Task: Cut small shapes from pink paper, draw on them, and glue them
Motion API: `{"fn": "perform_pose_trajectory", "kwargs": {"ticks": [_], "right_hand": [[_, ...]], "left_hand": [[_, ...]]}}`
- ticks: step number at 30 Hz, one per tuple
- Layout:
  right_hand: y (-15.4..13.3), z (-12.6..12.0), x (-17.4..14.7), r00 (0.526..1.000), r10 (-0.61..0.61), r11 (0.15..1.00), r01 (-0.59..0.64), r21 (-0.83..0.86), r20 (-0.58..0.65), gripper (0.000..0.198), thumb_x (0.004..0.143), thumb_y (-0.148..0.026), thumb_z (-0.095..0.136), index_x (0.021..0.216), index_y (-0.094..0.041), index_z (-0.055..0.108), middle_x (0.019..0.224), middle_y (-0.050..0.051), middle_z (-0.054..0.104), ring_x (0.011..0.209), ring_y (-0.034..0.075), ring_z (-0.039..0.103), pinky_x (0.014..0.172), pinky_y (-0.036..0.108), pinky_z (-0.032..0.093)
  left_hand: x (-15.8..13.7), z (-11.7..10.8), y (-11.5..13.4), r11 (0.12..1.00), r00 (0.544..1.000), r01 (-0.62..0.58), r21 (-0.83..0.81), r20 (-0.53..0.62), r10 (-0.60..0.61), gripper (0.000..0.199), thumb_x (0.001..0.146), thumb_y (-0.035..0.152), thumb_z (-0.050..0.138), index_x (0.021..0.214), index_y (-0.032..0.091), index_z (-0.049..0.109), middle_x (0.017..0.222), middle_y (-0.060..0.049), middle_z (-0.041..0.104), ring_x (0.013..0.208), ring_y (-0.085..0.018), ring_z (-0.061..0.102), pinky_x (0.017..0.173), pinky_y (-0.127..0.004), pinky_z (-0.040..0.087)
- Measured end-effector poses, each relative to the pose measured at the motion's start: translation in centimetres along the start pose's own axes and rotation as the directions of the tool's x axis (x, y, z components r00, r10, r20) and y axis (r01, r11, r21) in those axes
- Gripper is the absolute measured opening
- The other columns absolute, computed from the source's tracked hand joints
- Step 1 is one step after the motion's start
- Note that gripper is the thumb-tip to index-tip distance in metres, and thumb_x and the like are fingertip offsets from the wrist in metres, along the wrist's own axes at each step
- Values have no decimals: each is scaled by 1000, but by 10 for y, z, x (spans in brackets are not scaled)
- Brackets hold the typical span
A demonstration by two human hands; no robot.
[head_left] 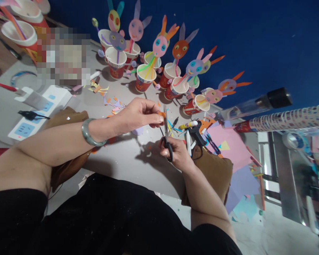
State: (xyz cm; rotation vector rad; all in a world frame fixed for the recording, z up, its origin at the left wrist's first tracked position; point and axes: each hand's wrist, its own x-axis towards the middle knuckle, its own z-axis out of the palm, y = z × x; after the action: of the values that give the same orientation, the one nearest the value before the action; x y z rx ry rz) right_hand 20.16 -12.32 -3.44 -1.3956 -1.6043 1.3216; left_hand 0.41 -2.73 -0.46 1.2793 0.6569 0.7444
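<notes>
A small piece of orange paper (162,114) was held above the grey tabletop (154,173), pinched between the thumb and fingertips of the left hand (138,115), above whose wrist a grey-green, stone-like bangle (91,131) was worn. A pair of metal scissors with black handles (166,124) was gripped in the right hand (179,152), its fingers curled about the handles, and the blades were pointed away from the body, just beside the left fingertips. Whether the blades were parted, or touched the paper, could not be told.

The step in hand was judged to be the trimming of the orange piece. For the next move, a firm pinch seemed to be called for, with the blades lined up to the paper's edge and the left fingertips turned clear of them.

Beyond the hands, red paper cups with white insides (144,84), topped by long-eared paper faces (160,46), were ranged before a deep-blue wall (241,42). Coloured paper scraps (114,105) were strewn beyond the left wrist; past the right hand, a black glue gun (198,134) was laid near pink paper sheets (230,141).
</notes>
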Motion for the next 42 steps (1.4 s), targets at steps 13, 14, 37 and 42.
{"fn": "perform_pose_trajectory", "kwargs": {"ticks": [13,14,37,42], "right_hand": [[1,-1,-1,1000,19,1000,-20,-22,-7,70,63,-87,69,56,-20,51,56,-2,51,56,12,40,57,29,31],[1,-1,-1,1000,16,1000,-16,-24,-4,70,64,-87,69,56,-20,51,56,-2,50,56,12,40,57,29,31],[-1,-3,-1,1000,7,1000,-7,-1,-19,67,65,-83,72,57,-19,55,54,-3,50,55,11,40,55,28,30],[-2,-2,-1,1000,12,1000,-12,-19,-27,69,64,-85,71,55,-19,53,54,-3,49,55,11,40,56,28,30]], "left_hand": [[0,0,2,1000,1000,11,-2,-13,-11,13,78,14,70,65,16,65,67,-1,70,63,-9,62,65,-25,52],[0,0,3,1000,1000,13,-3,-13,-13,13,77,14,69,65,16,65,66,-1,70,63,-9,62,65,-25,52],[0,-1,6,1000,999,6,-24,-43,-7,13,77,13,67,65,16,62,68,-1,71,62,-9,63,65,-24,54],[0,-1,6,1000,999,13,-25,-39,-14,13,78,13,67,66,17,62,68,-1,71,63,-9,64,66,-24,55]]}}
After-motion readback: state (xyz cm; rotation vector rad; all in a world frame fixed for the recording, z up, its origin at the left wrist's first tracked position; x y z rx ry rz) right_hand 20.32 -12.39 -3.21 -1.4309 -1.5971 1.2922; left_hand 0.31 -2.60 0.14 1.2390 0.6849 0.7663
